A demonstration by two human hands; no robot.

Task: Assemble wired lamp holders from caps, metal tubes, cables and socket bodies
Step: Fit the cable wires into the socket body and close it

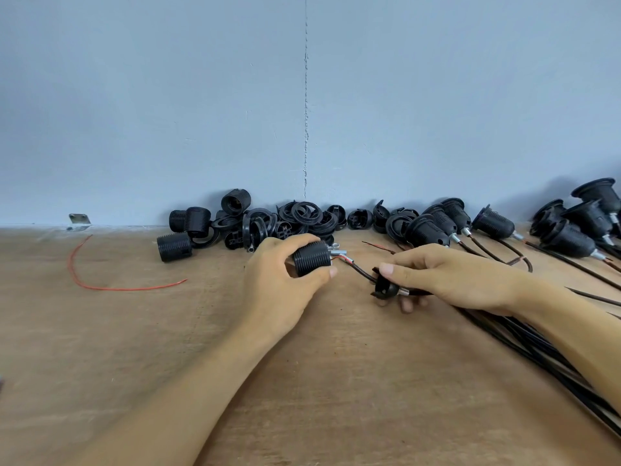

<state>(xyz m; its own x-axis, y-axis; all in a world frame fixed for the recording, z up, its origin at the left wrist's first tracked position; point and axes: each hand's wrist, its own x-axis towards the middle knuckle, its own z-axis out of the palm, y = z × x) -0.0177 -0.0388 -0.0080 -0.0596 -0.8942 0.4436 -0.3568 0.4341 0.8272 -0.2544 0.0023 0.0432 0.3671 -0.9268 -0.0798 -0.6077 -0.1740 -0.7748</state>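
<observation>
Black cable bundle (pixel 551 361) crosses the bench (pixel 134 364) at lower right. At frame centre, the left hand (pixel 285 280) grips a ribbed socket body (pixel 311 262), long axis left-right, wired end pointing right. Its cable (pixel 359 275) runs to a cap (pixel 386 287) pinched by the right hand (pixel 447 277).

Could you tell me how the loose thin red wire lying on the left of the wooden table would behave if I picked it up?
The thin red wire will probably flop, since it lies in a loose bend rather than straight. It looks very light, being so slender. Lying flat on the wooden table, it may be fiddly to pinch.
</observation>
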